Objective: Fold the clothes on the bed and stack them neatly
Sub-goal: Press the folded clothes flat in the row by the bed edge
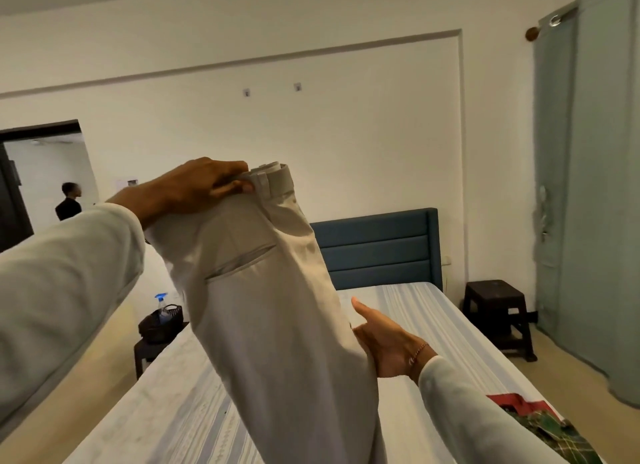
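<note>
Trousers (263,290): pale beige pair, held up in the air above the bed, waistband at the top, a slit pocket facing us, legs hanging down out of view.
Left hand (204,183): raised high, fingers and thumb pinching the waistband.
Right hand (384,342): lower, at the trousers' right edge, thumb up, palm against the cloth; fingers hidden behind it, so I cannot tell whether they grip.
Bed (433,325): striped sheet, blue headboard (377,249) at the far end.
Other clothes (547,425): red and green checked cloth at the bed's near right edge.
Beside the bed: dark basket (159,325) with a spray bottle (162,304) on the left, dark stool (498,311) on the right.
</note>
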